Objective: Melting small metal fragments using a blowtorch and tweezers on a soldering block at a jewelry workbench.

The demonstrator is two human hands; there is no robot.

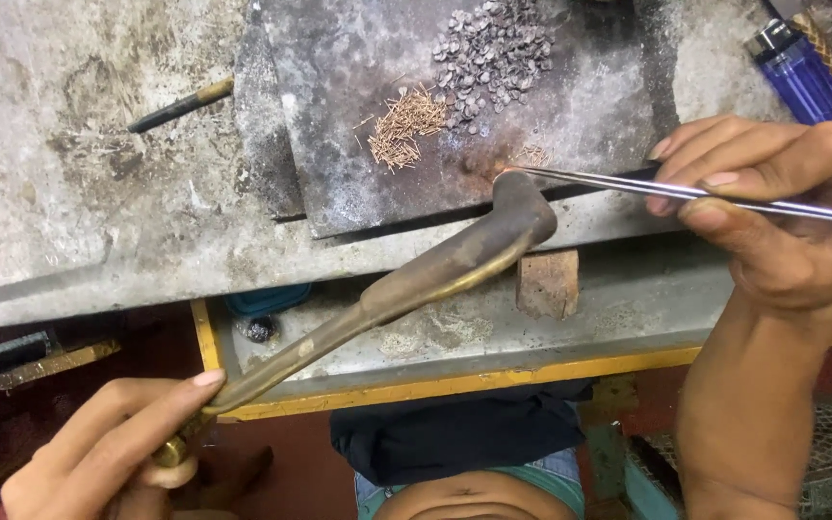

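Two tools converging on one spot: tweezers point(686, 193) pinched in right hand point(772, 212), tips at slab's point(358, 106) near edge, just beside brass torch point(416, 279) nozzle, gripped by left hand point(108, 448). No flame visible. Farther off, piles of wire bits point(404, 123) and grey discs point(493, 53) lying unjoined on table point(69, 193).

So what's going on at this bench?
A person works over a scorched grey slab. The left hand grips the brass end of a curved torch, its nozzle aimed at the slab's near edge. The right hand pinches steel tweezers, their tips beside the nozzle. Small wire bits and dark metal discs lie heaped behind.
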